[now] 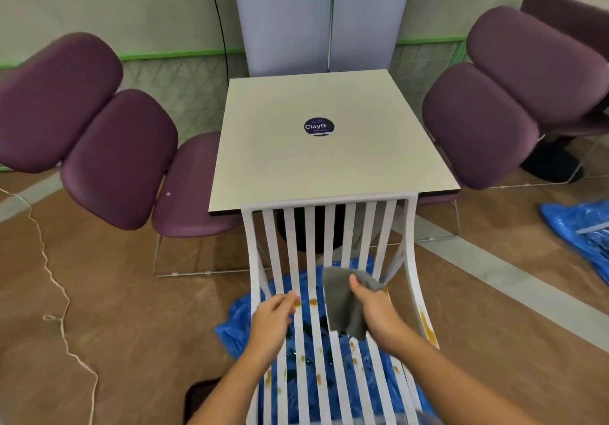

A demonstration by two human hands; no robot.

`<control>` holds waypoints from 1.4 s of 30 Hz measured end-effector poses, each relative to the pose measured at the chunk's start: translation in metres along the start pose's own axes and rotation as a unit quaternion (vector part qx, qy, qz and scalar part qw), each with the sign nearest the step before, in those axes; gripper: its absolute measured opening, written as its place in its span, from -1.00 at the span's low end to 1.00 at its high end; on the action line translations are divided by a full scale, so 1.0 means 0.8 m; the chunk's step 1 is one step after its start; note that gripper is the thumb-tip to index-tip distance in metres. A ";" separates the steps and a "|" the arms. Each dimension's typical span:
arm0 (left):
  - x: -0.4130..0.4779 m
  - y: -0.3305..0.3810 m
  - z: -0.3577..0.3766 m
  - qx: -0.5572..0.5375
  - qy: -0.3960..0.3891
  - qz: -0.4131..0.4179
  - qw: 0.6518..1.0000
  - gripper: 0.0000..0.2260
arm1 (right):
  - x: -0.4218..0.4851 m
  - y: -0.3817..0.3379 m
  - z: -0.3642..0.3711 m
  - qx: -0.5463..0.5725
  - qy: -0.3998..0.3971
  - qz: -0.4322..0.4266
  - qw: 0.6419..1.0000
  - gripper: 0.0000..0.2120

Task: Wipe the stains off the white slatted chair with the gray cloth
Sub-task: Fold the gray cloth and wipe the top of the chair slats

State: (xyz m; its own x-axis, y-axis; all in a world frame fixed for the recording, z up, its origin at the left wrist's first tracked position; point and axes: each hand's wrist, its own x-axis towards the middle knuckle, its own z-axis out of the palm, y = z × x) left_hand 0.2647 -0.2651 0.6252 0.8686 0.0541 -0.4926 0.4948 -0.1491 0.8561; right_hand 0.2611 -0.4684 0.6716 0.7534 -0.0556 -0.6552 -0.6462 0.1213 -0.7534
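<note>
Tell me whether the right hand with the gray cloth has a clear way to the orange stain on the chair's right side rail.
Probably yes: the right hand holds the gray cloth beside that orange stain, with nothing between them on the white slatted chair.

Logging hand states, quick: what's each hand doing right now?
Left hand: open, holding nothing.
Right hand: holding the gray cloth.

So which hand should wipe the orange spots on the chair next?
The right hand: it grips the gray cloth just above the orange stains on the white slatted chair. The left hand holds nothing.
</note>
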 end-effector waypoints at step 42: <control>0.280 -0.208 -0.014 0.198 0.230 -0.001 0.953 -0.70 | 0.372 -0.104 0.132 -0.638 0.070 -0.419 0.642 -0.66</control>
State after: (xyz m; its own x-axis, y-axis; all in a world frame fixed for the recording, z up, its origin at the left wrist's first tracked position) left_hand 0.3774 -0.2170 0.3741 0.8326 0.4680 -0.2963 0.5269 -0.5045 0.6840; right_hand 0.5517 -0.3905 0.5449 0.9406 0.3301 0.0789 0.3394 -0.9151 -0.2178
